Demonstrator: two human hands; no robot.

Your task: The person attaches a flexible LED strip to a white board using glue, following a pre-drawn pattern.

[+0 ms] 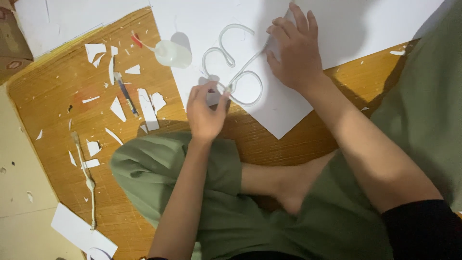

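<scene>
A large white sheet (298,103) lies on the wooden mat in front of me. A thin, pale strip (226,45) stands on edge on it, curved into loops. My left hand (206,113) pinches the near end of that strip at the sheet's lower left edge. My right hand (293,48) rests flat on the sheet with fingers spread, its fingertips against the strip's right side. A clear glue bottle (172,53) with a red tip lies on its side at the sheet's left edge.
White paper scraps (147,108) are strewn over the wooden mat (57,96) to the left, with a slim craft knife (126,94) among them. Another white sheet (62,17) lies at top left. My crossed legs in green trousers (216,192) fill the foreground.
</scene>
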